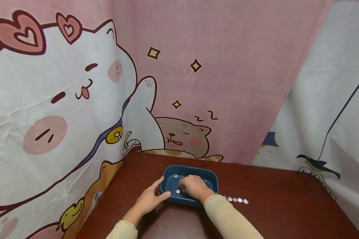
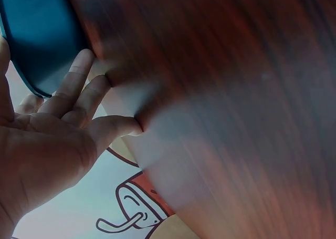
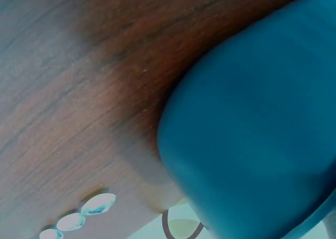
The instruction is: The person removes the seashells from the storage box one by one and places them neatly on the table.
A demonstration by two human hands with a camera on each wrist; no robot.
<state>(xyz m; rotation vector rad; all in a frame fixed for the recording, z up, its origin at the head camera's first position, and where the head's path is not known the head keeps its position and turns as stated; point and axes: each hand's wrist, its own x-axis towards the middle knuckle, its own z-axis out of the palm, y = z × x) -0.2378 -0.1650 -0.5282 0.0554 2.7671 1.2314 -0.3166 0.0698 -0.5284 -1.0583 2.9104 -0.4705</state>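
Observation:
A dark blue rectangular plastic basin (image 1: 210,174) stands on the table. My left hand (image 1: 149,199) is at its left end, fingers spread, thumb at the front rim. In the left wrist view, the fingers (image 2: 73,86) reach along the basin's outer wall and down to the tabletop. My right hand (image 1: 194,186) reaches into the basin with bent fingers pointing down. A small shiny white rounded piece (image 1: 178,191) lies beside its fingertips, and another whitish piece (image 1: 176,176) is farther back. The right fingertips are partly hidden, so I cannot tell whether they pinch a piece.
Right of the basin, several similar shiny pieces (image 1: 240,200) lie in a row on the brown wooden table (image 1: 275,199). A pink and white cartoon curtain (image 1: 227,83) hangs behind the table and along its left side.

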